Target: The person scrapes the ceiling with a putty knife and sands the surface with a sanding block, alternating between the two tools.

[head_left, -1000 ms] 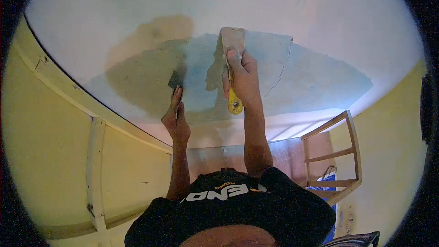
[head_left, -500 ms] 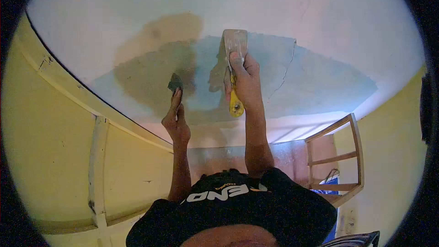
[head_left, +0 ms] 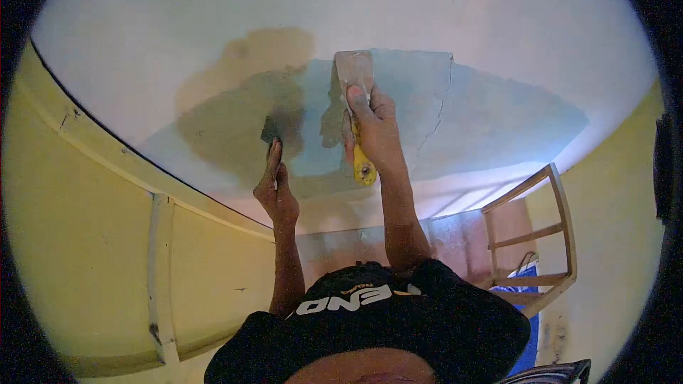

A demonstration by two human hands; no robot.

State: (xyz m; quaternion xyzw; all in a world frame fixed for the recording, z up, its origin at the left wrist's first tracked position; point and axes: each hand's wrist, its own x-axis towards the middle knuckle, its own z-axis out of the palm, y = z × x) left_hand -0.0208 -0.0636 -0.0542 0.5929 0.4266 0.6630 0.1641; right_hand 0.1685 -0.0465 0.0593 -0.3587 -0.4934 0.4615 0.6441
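My right hand (head_left: 373, 124) is wrapped around a putty knife (head_left: 354, 65) with a wide, pale-smeared blade and a yellow handle. The thumb presses on the blade, whose far edge lies close to the upper border of a bluish-grey patch (head_left: 413, 99) on the pale surface ahead. To the left, my left hand (head_left: 274, 188) pinches a thin dark square piece (head_left: 272, 129) by its lower edge, held up over the shadowed part of that patch. What the dark piece is made of does not show.
A jagged crack (head_left: 440, 112) runs down the patch, right of the putty knife. Yellow wall panels with a pale upright batten (head_left: 162, 270) stand at left. At right is an open wooden frame (head_left: 562, 231), with something blue (head_left: 526, 281) behind it.
The putty knife has shifted slightly left and down in view. In my left hand the dark piece has turned, showing a broader face. The whole view has shifted a little.
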